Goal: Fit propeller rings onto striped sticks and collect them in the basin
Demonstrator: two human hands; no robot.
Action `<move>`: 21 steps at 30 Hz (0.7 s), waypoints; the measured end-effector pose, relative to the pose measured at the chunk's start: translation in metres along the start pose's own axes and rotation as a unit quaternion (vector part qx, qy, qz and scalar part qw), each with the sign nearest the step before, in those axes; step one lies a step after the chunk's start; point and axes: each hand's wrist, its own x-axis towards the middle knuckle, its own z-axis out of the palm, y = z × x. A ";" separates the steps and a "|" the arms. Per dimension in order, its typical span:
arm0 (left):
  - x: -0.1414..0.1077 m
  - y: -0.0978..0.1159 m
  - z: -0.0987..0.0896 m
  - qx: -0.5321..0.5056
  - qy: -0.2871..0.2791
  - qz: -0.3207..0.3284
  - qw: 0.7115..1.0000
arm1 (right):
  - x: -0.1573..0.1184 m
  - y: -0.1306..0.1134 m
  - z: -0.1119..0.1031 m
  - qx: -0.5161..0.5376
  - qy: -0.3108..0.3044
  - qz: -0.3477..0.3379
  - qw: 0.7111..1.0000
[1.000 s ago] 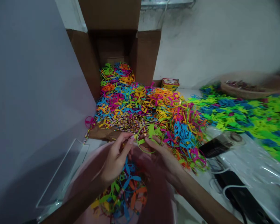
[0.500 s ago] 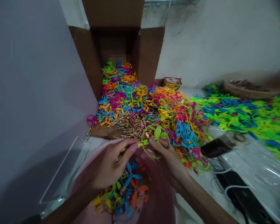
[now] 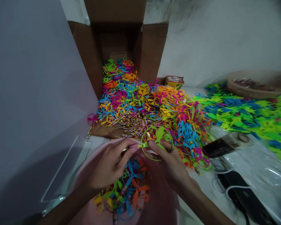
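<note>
My right hand [image 3: 173, 161] is closed on a green ringed propeller [image 3: 159, 133], thumb on top near its hub. My left hand [image 3: 111, 161] pinches a thin stick [image 3: 140, 146], most of it hidden by the fingers. The stick's yellowish end meets the propeller's ring; I cannot tell whether the two are joined. Both hands are over a pink tub [image 3: 164, 200], where blue, orange, green and yellow propellers [image 3: 131, 179] lie loose. Just beyond the hands is a bundle of striped sticks [image 3: 137, 123].
A large pile of coloured ringed propellers [image 3: 142, 90] spills from an open cardboard box [image 3: 154, 50]. Green and blue flat pieces [image 3: 236, 112] spread at the right by a shallow basin [image 3: 243, 92]. A tape roll [image 3: 229, 143], power strip [image 3: 245, 193] and plastic sheeting [image 3: 264, 168] lie nearer.
The propeller has turned slightly and shifted a little to the right against the stick. Both hands keep their grip. The view has shifted slightly.
</note>
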 end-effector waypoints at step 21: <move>0.004 -0.025 -0.028 0.060 -0.094 -0.006 0.994 | 0.017 0.003 -0.033 -0.241 -0.155 -0.048 0.957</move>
